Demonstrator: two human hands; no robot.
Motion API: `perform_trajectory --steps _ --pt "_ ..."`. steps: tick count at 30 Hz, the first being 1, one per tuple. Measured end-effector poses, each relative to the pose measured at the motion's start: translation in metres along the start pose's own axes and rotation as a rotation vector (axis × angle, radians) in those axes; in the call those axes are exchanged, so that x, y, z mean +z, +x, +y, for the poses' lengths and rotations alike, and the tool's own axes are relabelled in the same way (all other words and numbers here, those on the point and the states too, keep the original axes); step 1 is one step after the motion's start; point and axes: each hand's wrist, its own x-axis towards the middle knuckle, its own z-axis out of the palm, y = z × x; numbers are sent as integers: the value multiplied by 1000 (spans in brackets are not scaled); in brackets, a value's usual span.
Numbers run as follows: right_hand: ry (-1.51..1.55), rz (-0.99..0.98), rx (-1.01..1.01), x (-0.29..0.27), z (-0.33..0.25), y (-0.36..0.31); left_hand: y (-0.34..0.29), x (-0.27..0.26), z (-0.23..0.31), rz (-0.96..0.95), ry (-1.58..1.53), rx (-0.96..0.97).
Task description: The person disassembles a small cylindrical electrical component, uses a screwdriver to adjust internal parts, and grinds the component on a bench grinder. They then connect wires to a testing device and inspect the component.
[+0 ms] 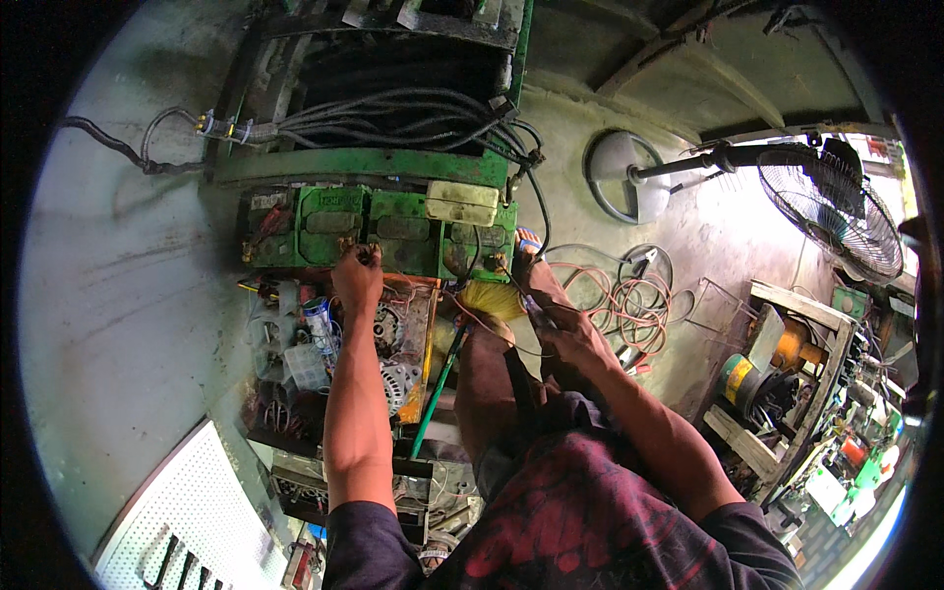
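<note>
While the left hand (356, 278) is pinching a battery (379, 231) terminal, the right hand (575, 339) is gripping thin, floppy wires (492, 324); the battery is looking heavy.

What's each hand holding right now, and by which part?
The left hand pinches a small terminal on top of the green battery. The right hand grips a thin probe-like tool by its rear end; its exact kind cannot be told.
</note>
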Motion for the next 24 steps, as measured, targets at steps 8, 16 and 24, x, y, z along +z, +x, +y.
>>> perform_trajectory --steps 8,16,24 --pt "-8 52 -77 0 -10 -5 -2 5 6 -48 45 -118" --pt "-84 78 -138 1 -10 1 -1 11 1 -16 -25 -91" --pt "-281 32 17 0 -17 1 -4 4 8 18 9 -121"
